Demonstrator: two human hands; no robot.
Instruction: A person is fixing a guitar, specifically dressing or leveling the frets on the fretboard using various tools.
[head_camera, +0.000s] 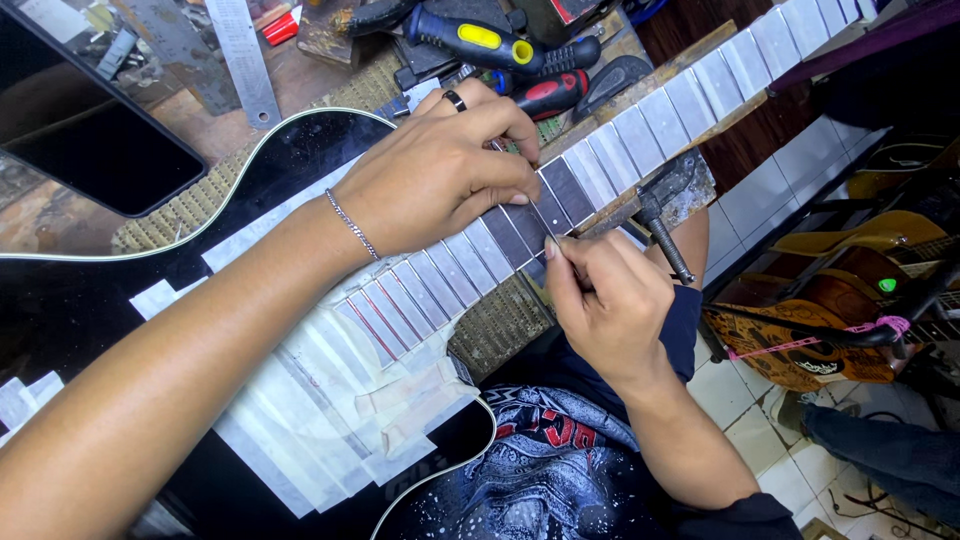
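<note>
Both my hands on one black guitar: left hand pressing flat on the taped fretboard, grip released; right hand pinching a tape strip.

Glossy black guitar body, matt paper tape, dark wood fretboard

Dark rectangular blank screen at upper left, tilted, resting on the workbench

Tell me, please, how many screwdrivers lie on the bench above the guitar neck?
3 visible: a yellow-and-black handled screwdriver at the top, a red-and-black one just below it, a black one at the top edge. The left hand may hide others.
</note>
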